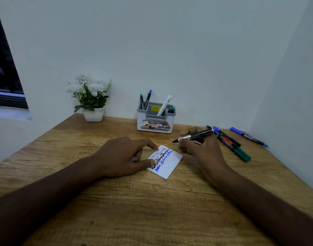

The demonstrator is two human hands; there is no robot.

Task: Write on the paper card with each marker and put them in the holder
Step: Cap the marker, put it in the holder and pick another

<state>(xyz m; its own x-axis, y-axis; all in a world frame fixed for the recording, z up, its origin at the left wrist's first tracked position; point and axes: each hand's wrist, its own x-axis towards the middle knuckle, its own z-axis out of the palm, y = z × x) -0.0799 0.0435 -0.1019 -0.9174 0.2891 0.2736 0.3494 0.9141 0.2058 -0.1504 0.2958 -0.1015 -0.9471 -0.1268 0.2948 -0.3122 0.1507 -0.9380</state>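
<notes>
Card: the paper card [165,161] lies flat on the table [116,210], several lines already written.
Left hand: the left hand [124,155] pins the card's left edge with fingertips — likely against sliding; something blue shows underneath.
Right hand: the right hand [200,148] grips an uncapped marker [196,135], tip clear of the card.
Holder: the holder [154,119] stands beyond, by the wall, 5 markers inside.

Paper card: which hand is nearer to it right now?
Left. The left hand rests on the paper card, its fingers pressing the card's left edge. The right hand holds a marker just off the card's right corner, not touching it.
</notes>
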